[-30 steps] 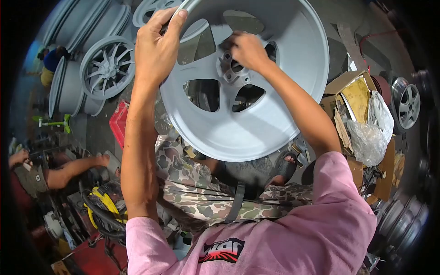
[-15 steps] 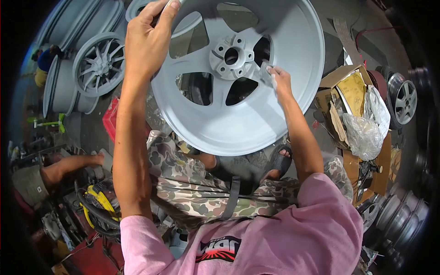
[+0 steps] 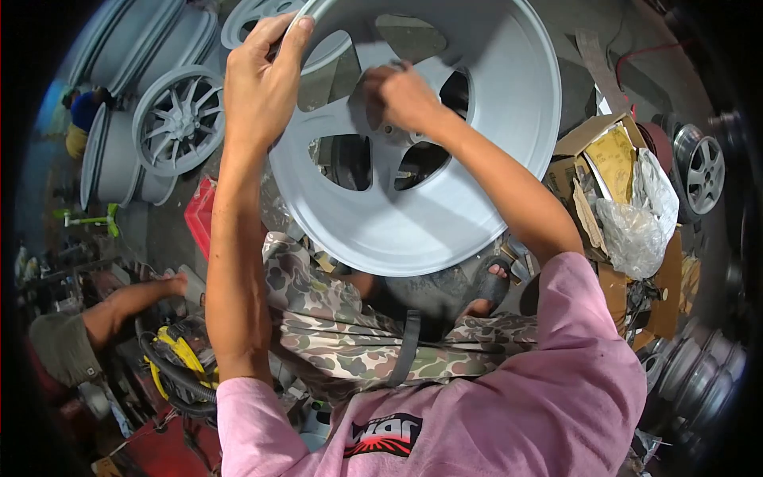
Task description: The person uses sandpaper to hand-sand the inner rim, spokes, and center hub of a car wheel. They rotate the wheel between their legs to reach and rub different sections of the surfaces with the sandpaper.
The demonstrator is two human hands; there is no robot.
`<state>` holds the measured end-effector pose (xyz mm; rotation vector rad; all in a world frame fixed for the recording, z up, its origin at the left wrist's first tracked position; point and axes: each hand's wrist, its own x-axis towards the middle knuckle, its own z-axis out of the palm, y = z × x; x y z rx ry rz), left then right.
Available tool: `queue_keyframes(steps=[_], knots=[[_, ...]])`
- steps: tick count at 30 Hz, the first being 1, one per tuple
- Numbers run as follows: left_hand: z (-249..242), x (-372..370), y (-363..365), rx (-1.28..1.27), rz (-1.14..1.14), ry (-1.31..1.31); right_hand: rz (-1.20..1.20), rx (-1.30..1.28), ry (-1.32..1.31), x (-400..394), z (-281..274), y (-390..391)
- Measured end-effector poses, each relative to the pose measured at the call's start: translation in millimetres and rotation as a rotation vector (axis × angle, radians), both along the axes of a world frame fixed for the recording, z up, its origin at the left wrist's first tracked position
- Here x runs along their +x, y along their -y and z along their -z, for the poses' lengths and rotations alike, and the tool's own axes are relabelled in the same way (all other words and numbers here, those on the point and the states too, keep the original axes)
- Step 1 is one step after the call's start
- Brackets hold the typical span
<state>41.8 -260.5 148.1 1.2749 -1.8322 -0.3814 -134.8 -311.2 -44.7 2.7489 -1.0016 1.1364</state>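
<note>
A large grey car wheel rim [image 3: 445, 238] stands tilted before me, its inner barrel and spokes facing up. My left hand [image 3: 266, 75] is closed around the rim's upper left edge, thumb on the near side. Over the hub and the upper left spoke, my right hand [image 3: 401, 95] is bent and blurred by motion. Its fingers are curled on a small piece of grey sandpaper, now mostly hidden under them. The hand covers much of the bolt holes at the hub.
More grey rims [image 3: 179, 119] stand at the left. An open cardboard box [image 3: 584, 143] with plastic bags and yellow paper stands at the right, beside a silver wheel [image 3: 703, 175]. Another person's leg [image 3: 131, 302] reaches in at lower left, near a yellow-and-black tool [image 3: 175, 350].
My right hand has swept up and left from the right spoke across the hub. My left hand keeps its hold on the rim's edge.
</note>
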Motion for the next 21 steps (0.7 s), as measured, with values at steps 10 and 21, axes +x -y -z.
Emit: queue_keyframes(steps=[10,21], knots=[[2.4,8.2,4.9,0.039,-0.006,-0.004,0.277,0.296,0.22,-2.3,-2.7,14.0],[3.0,5.0,1.7,0.017,0.031,-0.016,0.482,0.554,0.663,-50.6,48.6,13.2]])
